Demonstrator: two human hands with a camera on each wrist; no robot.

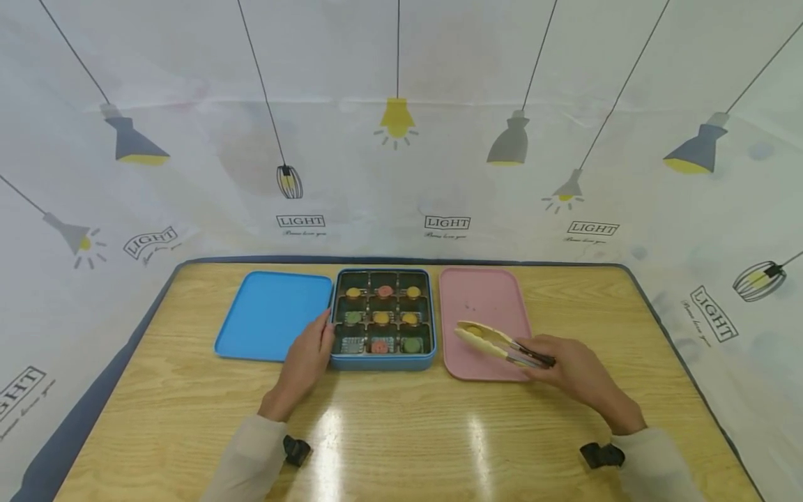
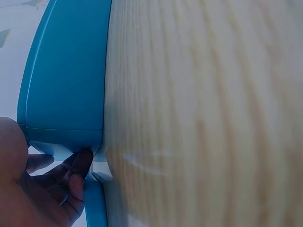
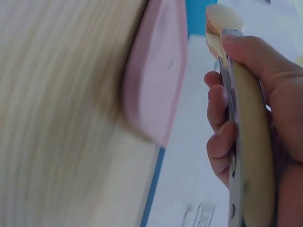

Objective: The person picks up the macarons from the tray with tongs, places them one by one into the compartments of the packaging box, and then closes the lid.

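Note:
A blue box (image 1: 384, 362) with a dark divided insert holds several small round pieces, such as a red one (image 1: 380, 346), a green one (image 1: 412, 345) and a yellow one (image 1: 381, 318). The front-left compartment shows only its bare bottom. My left hand (image 1: 310, 352) holds the box at its left side, fingers against the outer wall (image 2: 66, 71) near the corner. In my right hand (image 1: 567, 366) is a pair of tongs (image 3: 253, 142) with cream tips, above the pink tray (image 1: 486, 289). A yellowish round piece (image 1: 475, 330) shows between the tips.
Left of the box lies a flat blue lid (image 1: 276, 314), close beside it. All stand on a wood-grain table (image 1: 401, 432), with a printed lamp-pattern cloth (image 1: 351, 160) behind and at both sides. Small dark specks mark the pink tray.

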